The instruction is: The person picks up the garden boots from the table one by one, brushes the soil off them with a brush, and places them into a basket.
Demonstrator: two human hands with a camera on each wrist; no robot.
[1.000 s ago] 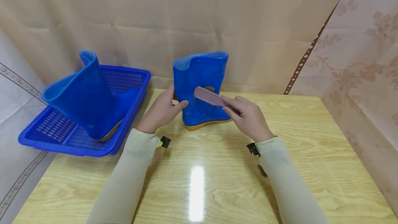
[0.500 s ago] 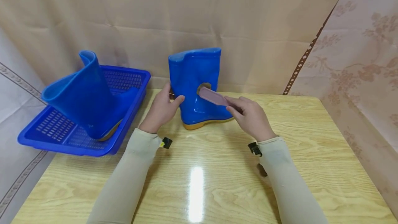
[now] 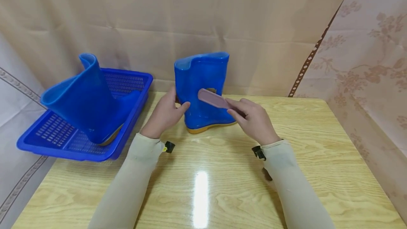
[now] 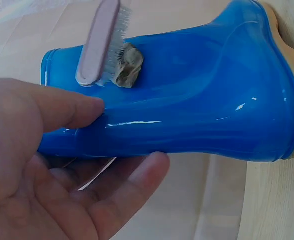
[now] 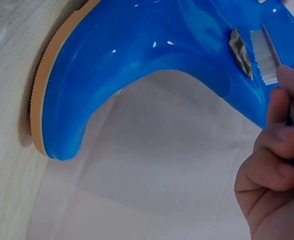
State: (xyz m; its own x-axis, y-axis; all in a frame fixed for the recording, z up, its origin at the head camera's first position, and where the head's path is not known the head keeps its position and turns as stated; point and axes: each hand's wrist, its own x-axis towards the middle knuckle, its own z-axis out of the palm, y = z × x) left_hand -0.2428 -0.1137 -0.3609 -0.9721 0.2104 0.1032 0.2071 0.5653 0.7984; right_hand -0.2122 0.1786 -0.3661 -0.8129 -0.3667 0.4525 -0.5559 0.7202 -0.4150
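Note:
A blue rain boot (image 3: 200, 77) with a yellow-orange sole stands on the table, its toe to the right. My left hand (image 3: 166, 112) holds it by the back of the shaft, thumb on the near side and fingers behind. In my right hand (image 3: 252, 117) is a pinkish scrub brush (image 3: 211, 98), gripped by its handle. Its pale bristles (image 5: 263, 56) face the shaft, close beside a brownish-grey, mud-like patch (image 4: 129, 66). Part of that patch lies behind the brush in the head view. Whether the bristles touch the boot I cannot tell.
On the left, a blue plastic basket (image 3: 127, 151) with slotted sides holds a second blue boot (image 3: 86, 105), which leans to the left. A beige curtain (image 3: 254, 27) hangs behind the wooden table (image 3: 238, 186), and a flowered cloth (image 3: 375, 80) hangs at the right.
The brush went right across the patch, then came back left. Held in my left hand, the boot shifted slightly left and tilted, then swung partly back.

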